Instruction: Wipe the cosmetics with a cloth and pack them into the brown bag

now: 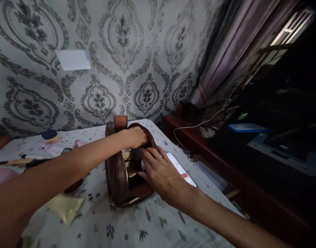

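A brown leather bag [115,172] with a gold zipper stands unzipped on the patterned cloth, its top strap upright. My left hand [137,137] reaches over into its far end, knuckles bent and fingertips hidden inside. At the bag's right side, my right hand [160,168] dips in with its fingers curled. A small pale item shows between that thumb and fingers, too covered to name. Several gold-coloured things [132,169] lie inside, beside a dark object. A lit phone [182,170] lies just right of my right hand, partly behind it.
Left on the bed are a blue-lidded jar [50,136], a white-and-purple tube [51,149], several brushes [14,162] and a yellow sachet [66,208]. A dark red wooden ledge [199,148] with a white cable [196,126] runs along the right. The patterned wall stands behind.
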